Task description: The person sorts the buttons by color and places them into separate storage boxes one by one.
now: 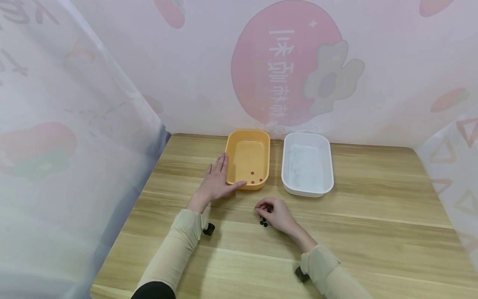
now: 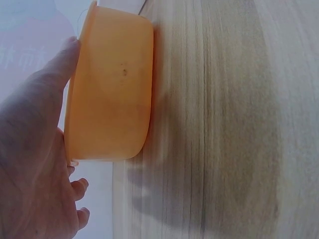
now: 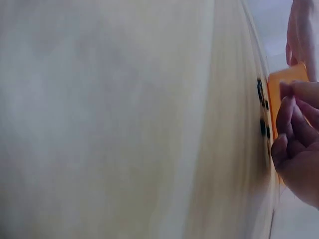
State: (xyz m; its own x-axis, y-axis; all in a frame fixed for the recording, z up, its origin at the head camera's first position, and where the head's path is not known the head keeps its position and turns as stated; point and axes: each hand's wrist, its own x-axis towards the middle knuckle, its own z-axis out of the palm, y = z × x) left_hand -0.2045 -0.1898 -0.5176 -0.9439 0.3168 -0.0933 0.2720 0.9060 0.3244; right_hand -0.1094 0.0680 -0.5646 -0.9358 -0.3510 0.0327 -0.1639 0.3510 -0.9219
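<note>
Bearing trays (image 1: 246,153) — wooden table (image 1: 377,199) — cloth (image 1: 198,83) behind.

Shows rounded far corners in a wood-grain tabletop (image 1: 373,199); carries, near its far edge, a rectangular yellow-orange tub (image 1: 248,153) just left of a white tub (image 1: 310,162), slightly apart; bears small black pieces (image 1: 265,224) clustered on the tubs' near side.

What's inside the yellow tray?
Three small red pieces lie in the yellow tray, toward its near end. The thumb of the left hand crosses the near-left rim, so anything directly beneath it is hidden.
</note>
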